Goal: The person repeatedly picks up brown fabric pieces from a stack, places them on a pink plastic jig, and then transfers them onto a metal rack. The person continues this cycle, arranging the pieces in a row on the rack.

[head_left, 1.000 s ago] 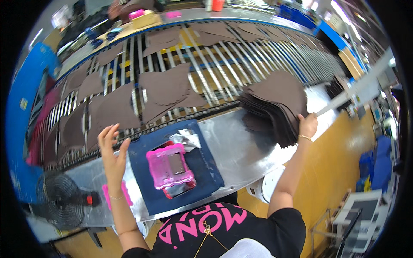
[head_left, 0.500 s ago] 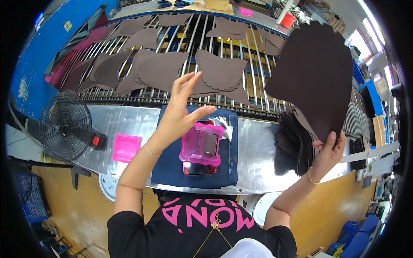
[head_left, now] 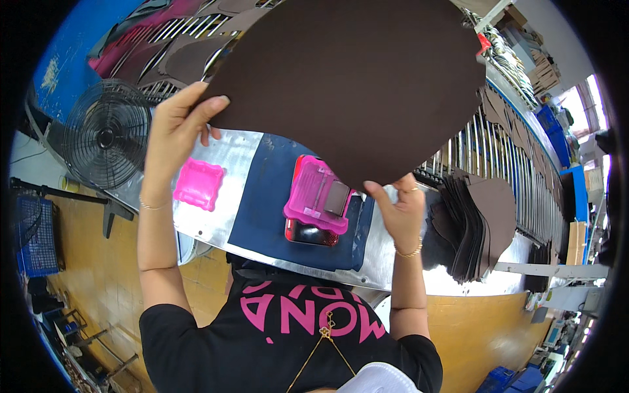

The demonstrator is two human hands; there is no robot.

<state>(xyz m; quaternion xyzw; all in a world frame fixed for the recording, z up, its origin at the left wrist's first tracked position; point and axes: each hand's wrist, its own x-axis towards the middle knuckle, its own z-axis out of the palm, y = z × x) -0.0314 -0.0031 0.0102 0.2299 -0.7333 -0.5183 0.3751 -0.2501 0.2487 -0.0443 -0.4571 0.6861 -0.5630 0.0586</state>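
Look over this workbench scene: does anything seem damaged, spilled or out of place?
Nothing stands out. Both hands, left hand and right hand, hold up a smooth dark brown sheet; similar pieces sit stacked at the right, and the pink tray lies flat on the blue mat.

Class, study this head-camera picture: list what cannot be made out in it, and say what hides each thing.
- Conveyor rack: its middle is hidden behind the raised brown sheet, head view.
- Right hand: fingertips tucked behind the sheet's lower edge.
- Left hand: thumb mostly behind the sheet's corner.
- Pink tray: upper edge covered by the sheet.
- Stack of brown pieces: number too small to count.
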